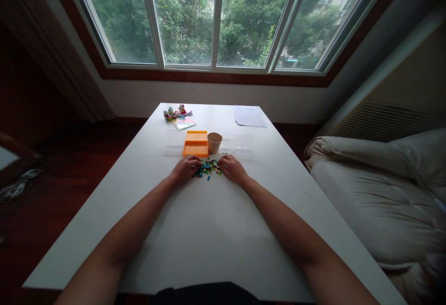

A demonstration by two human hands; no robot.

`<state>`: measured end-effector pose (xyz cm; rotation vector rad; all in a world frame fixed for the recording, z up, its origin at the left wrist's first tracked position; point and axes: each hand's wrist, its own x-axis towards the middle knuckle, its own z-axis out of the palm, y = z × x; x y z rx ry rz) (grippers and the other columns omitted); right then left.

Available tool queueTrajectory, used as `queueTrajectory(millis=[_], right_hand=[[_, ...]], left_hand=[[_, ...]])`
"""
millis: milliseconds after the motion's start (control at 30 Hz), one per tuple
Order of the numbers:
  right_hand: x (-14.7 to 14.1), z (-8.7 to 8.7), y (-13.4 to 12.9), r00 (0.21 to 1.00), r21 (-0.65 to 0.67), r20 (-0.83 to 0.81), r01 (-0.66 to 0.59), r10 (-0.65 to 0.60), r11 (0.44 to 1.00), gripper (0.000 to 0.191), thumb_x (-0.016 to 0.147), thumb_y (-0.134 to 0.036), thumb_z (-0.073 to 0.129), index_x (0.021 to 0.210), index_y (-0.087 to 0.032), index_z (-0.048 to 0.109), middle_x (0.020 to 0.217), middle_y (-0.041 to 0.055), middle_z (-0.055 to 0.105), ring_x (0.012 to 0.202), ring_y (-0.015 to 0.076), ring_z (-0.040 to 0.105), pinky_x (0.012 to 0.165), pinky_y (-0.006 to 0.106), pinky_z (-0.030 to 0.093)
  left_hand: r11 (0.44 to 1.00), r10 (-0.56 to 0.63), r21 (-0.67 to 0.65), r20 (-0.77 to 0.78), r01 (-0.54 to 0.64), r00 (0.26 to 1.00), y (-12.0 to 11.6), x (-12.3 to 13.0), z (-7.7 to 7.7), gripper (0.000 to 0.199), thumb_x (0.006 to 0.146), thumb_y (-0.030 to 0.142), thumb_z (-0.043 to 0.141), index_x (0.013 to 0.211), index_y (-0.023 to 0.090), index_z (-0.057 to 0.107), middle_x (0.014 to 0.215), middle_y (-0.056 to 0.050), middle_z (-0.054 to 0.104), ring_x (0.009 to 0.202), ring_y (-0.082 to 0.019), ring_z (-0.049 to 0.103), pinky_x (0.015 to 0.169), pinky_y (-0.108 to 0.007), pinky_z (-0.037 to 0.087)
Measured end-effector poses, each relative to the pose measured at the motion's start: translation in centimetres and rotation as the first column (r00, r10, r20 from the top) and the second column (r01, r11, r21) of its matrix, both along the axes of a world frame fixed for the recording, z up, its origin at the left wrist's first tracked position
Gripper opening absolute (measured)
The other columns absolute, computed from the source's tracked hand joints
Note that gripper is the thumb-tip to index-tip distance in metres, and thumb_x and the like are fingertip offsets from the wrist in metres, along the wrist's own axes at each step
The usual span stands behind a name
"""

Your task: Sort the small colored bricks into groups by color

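A loose pile of tiny coloured building bricks (208, 166), mostly green, blue and yellow with some dark ones, lies on the white table between my hands. At its left edge is my left hand (186, 169), fingers curled down onto the bricks. My right hand (234, 169) rests on the pile's right side with its fingers drawn together. What either set of fingertips holds is too small to make out. Just beyond the pile stand an orange tray (195, 149) with a raised middle bar and a brown paper cup (214, 142), upright.
Clear plastic trays (174, 143) flank the orange tray and cup. At the far left of the table (216, 230) sit small colourful figures (170, 114) beside a shiny card (184, 122). White papers (249, 116) lie far right. A padded beige couch (376, 193) borders the right side.
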<state>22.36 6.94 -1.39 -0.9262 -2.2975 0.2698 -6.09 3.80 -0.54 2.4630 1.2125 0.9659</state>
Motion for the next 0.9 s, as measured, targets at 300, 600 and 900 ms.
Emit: queueTrajectory(millis=[300,600,900], right_hand=[[0.16,0.78,-0.38,0.986,-0.016,-0.005,-0.168,0.168,0.986,0.027,0.09,-0.015,0.061,0.112,-0.027,0.071,0.104,0.0064,0.067,0.099,0.0215,0.058,0.091,0.038,0.049],[0.05,0.83,-0.55,0.985,-0.002,0.0,-0.175,0.175,0.985,0.024,0.091,-0.02,0.062,0.111,-0.028,0.072,0.106,0.0069,0.067,0.098,0.0214,0.059,0.09,0.038,0.05],[-0.09,0.93,-0.64,0.993,-0.001,0.033,-0.115,0.115,0.993,0.018,0.093,-0.022,0.062,0.106,-0.027,0.073,0.104,0.0067,0.067,0.098,0.0211,0.059,0.091,0.037,0.05]], left_hand=[[0.998,-0.064,-0.014,0.01,0.064,0.998,-0.1,-0.15,0.1,0.044,0.082,-0.002,0.05,0.104,0.025,0.077,0.113,-0.005,0.069,0.107,-0.02,0.061,0.096,-0.036,0.05],[1.0,-0.004,0.002,-0.013,0.004,1.0,0.0,-0.08,0.12,0.037,0.081,-0.001,0.055,0.097,0.024,0.077,0.109,-0.006,0.07,0.105,-0.02,0.061,0.094,-0.037,0.051],[0.981,0.196,0.004,-0.03,-0.196,0.98,0.12,-0.22,-0.28,0.029,0.085,0.009,0.055,0.097,0.024,0.076,0.097,-0.004,0.069,0.093,-0.019,0.062,0.085,-0.031,0.051]])
